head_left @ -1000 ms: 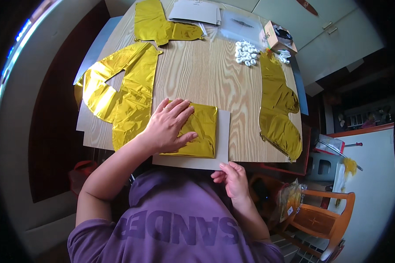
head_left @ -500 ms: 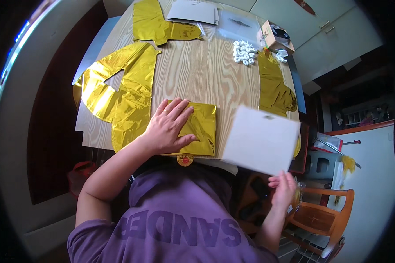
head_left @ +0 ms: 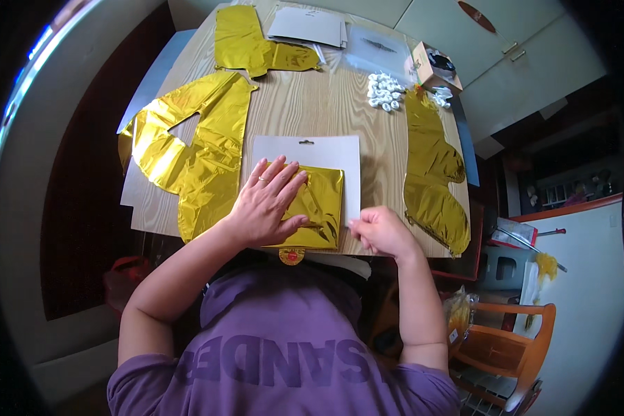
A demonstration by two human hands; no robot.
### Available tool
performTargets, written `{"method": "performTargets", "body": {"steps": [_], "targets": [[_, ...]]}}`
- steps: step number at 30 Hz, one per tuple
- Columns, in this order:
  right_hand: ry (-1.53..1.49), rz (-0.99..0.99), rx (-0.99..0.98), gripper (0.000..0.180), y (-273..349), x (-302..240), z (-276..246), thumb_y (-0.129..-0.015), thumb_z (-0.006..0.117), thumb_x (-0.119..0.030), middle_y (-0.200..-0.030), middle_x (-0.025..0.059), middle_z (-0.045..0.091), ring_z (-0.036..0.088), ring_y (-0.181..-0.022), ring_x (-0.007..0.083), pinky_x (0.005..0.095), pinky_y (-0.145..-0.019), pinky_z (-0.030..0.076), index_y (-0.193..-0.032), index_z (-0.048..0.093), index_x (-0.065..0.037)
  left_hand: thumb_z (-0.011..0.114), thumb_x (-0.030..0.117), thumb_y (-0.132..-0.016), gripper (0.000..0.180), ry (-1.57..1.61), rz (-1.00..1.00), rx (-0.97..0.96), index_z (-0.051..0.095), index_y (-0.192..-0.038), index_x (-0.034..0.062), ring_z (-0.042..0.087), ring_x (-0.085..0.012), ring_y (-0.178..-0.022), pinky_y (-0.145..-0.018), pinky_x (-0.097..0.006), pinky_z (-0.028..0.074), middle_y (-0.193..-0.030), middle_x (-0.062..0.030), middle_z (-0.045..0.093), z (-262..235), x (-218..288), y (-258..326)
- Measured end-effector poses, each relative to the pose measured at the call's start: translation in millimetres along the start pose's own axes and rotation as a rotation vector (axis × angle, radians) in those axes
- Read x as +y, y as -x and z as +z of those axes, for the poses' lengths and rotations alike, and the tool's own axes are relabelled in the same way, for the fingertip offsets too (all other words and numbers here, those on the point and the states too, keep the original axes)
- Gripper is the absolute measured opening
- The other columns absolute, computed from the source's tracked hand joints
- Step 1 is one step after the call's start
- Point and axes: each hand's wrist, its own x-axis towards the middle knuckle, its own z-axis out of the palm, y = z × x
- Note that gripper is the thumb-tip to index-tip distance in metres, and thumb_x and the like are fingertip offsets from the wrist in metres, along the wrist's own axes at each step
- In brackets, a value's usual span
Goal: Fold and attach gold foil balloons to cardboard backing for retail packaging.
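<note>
Head view, looking down at a wooden table (head_left: 312, 111). Half a second ago the right hand held a white card up in the air past the table's right edge. Now the card (head_left: 326, 152) lies flat on the table, and the folded gold foil (head_left: 315, 208) rests on its near half. The left hand has not moved from the foil.

The left hand (head_left: 265, 205) lies palm down with fingers spread flat, pressing the left part of the folded foil. It grips nothing.

The right hand (head_left: 380, 232) is curled, fingers drawn together, with its fingertips pinched at the card's near right corner, just beside the foil's right edge.

The foil and card sit at the near edge of the table, straight in front of the person, who wears a purple shirt (head_left: 284, 347).

To the left lies a large flat gold balloon (head_left: 187, 149), touching the card's left side. A second (head_left: 253, 41) lies at the far end, and a third (head_left: 430, 173) along the right edge. A heap of small white pieces (head_left: 385, 91) sits far right.
</note>
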Motion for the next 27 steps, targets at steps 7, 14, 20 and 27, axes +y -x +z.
{"method": "performTargets", "body": {"steps": [7, 14, 20, 27], "targets": [[0.529, -0.171, 0.23, 0.036, 18, -21, -15, -0.095, 0.067, -0.029, -0.06, 0.0129, 0.062, 0.063, -0.055, 0.0277, 0.0408, -0.056, 0.049, -0.076, 0.066, 0.001, 0.051, 0.047, -0.101, 0.065, 0.326, -0.118, 0.031, 0.04, -0.15, 0.005, 0.027, -0.0401, -0.149, -0.121, -0.053, 0.022, -0.157, -0.0195, 0.037, -5, -13, -13], [0.662, -0.741, 0.495, 0.047, -23, -30, 34, -0.101, 0.055, -0.027, -0.145, 0.0205, 0.052, 0.047, -0.135, 0.039, 0.0501, -0.117, 0.032, -0.14, 0.053, -0.001, 0.055, 0.013, -0.097, 0.047, 0.312, -0.032, -0.043, 0.051, -0.143, 0.0058, 0.042, -0.0348, -0.142, -0.119, -0.046, 0.032, -0.145, -0.016, 0.055, -18, -87, -58], [0.837, -0.747, 0.492, 0.05, -79, -1, 28, -0.102, 0.05, -0.027, -0.156, 0.0159, 0.042, 0.035, -0.145, 0.0346, 0.0533, -0.122, 0.019, -0.145, 0.047, -0.001, 0.053, 0.0, -0.092, 0.051, 0.265, 0.064, 0.002, 0.055, -0.141, 0.0091, 0.046, -0.0297, -0.141, -0.12, -0.049, 0.029, -0.144, -0.0091, 0.057, -2, -90, -45], [0.72, -0.82, 0.604, 0.043, -91, -7, 14, -0.093, 0.067, -0.022, -0.135, 0.0147, 0.054, 0.049, -0.126, 0.0355, 0.0456, -0.106, 0.04, -0.13, 0.059, -0.003, 0.052, 0.002, -0.094, 0.046, 0.312, 0.013, -0.036, 0.058, -0.139, 0.0109, 0.047, -0.0302, -0.14, -0.119, -0.052, 0.029, -0.143, -0.0098, 0.058, -9, -76, -35]]}}
